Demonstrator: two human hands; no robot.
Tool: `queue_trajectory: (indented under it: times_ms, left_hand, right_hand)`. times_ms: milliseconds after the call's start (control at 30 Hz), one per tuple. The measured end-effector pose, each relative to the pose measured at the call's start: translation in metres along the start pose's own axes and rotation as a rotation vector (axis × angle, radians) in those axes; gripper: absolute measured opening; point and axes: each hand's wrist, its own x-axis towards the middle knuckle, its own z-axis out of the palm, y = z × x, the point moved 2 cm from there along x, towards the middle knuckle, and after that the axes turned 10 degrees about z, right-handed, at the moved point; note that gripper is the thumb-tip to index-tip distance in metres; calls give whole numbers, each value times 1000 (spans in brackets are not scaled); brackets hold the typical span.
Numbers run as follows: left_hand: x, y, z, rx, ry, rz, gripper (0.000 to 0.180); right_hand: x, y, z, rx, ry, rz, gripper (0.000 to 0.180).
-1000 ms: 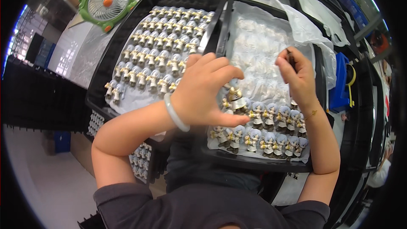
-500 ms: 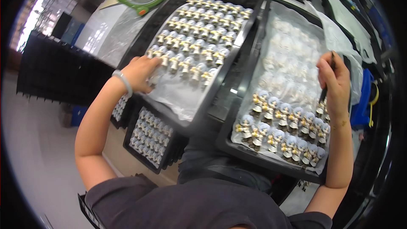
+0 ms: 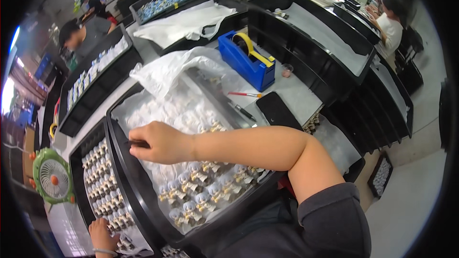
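Judging by looks, the small figurines (image 3: 203, 196) in the black tray (image 3: 143, 196) seem light, rigid, best pinched at the body. The right hand (image 3: 160, 142) fingers pinch a thin dark tool (image 3: 136, 144); the left hand (image 3: 103, 235) fingers rest curled on the neighbouring tray's figurines.

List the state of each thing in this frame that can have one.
Right hand: closed on a dark tool, over the near tray.
Left hand: resting on figurines in the far-left tray.
Near tray: front rows filled, rest plastic-covered.
Phone: screen dark.
Fan: cannot tell.
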Motion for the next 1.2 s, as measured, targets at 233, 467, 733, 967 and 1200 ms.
queue_trajectory:
  times_ms: [233,467,733,967,1200]
  left_hand:
    - [91,170,-57,-115,427,698,29]
    - [125,164,-24,-67,-171,660,32]
    - [122,164,-24,-265,-35,651,26]
    - [106,172,-37,-183,46,527,21]
    - [87,151,-67,-496,435,427,33]
  right_hand:
    - [-4,12,-3,34,91,-25,22]
    - [-2,6,4,64,33,-71,21]
    - [-5,5,5,70,43,-89,22]
    - [-6,-2,2,42,46,-95,22]
    - [-7,1,0,60,79,-121,22]
